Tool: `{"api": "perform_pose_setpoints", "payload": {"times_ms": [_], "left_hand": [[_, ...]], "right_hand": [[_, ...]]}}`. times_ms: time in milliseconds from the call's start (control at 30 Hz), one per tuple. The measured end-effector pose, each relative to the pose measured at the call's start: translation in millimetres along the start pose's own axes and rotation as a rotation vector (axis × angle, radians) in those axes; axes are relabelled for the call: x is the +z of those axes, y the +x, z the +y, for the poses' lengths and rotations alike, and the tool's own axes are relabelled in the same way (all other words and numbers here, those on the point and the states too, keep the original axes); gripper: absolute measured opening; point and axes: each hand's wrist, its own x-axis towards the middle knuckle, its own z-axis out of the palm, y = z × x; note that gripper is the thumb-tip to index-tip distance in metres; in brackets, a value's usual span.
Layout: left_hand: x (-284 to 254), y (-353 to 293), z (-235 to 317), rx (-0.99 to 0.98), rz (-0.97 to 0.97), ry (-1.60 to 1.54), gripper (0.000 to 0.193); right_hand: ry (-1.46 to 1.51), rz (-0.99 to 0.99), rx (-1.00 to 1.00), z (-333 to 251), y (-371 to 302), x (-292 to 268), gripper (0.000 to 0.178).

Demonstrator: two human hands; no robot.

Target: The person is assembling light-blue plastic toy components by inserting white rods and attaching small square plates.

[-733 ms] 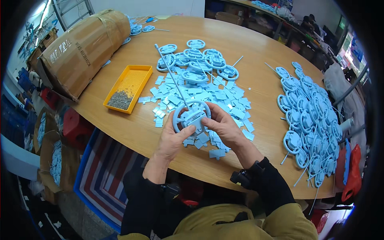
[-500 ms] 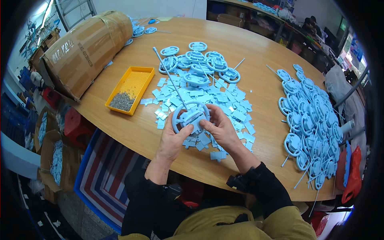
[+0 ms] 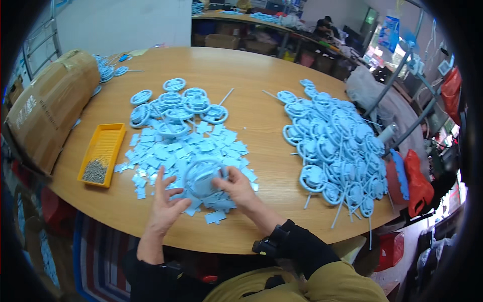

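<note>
My right hand [image 3: 240,190] grips the right edge of a light blue plastic ring part [image 3: 193,177], shaped like a small steering wheel with a block in its middle. The part is blurred by motion. My left hand [image 3: 168,209] is off it on the left, fingers spread and nothing in them. Beneath both lies a spread of small flat light blue plates [image 3: 166,152]. Several similar ring parts [image 3: 173,108] rest in a cluster behind the plates.
A yellow tray [image 3: 107,139] holding small grey metal pieces [image 3: 94,172] stands at the left. Behind it lies a big cardboard box [image 3: 50,108]. A large heap of blue ring parts with thin rods [image 3: 342,146] covers the table's right side, near a red bag [image 3: 418,183].
My left hand has let go of the ring part and moved left. My right hand still holds it. The view has turned to the right.
</note>
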Motion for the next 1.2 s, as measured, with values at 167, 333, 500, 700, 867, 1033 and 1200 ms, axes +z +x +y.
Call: {"api": "perform_pose_setpoints", "payload": {"times_ms": [167, 333, 500, 700, 867, 1033, 1200], "left_hand": [[-10.3, 8.9, 5.1, 0.003, 0.109, -0.072, 0.086], [-8.0, 14.2, 7.3, -0.008, 0.134, -0.069, 0.078], [-19.5, 12.4, -2.8, 0.025, 0.18, 0.003, 0.067], [-35.1, 4.9, -22.1, -0.03, 0.198, 0.105, 0.061], [-23.5, 17.0, -19.2, -0.036, 0.183, 0.103, 0.055], [-10.2, 37.3, -34.1, 0.048, 0.16, 0.083, 0.053], [-6.3, 38.7, -19.3, -0.138, 0.04, -0.205, 0.05]], "right_hand": [[0.51, 0.501, -0.362, -42.2, 3.5, -94.9, 0.038], [0.124, 0.126, -0.08, -45.4, 38.1, -65.8, 0.042], [-0.578, 0.132, -0.326, -18.1, 148.6, -67.7, 0.05], [-1.159, 0.168, -0.521, -38.3, 243.0, -47.1, 0.067], [-1.305, 0.136, -0.296, -23.8, 228.2, -34.6, 0.067], [-1.108, 0.051, -0.433, -51.4, 181.9, -0.4, 0.061], [-0.62, -0.237, -0.466, -96.4, 95.1, 29.3, 0.058]]}}
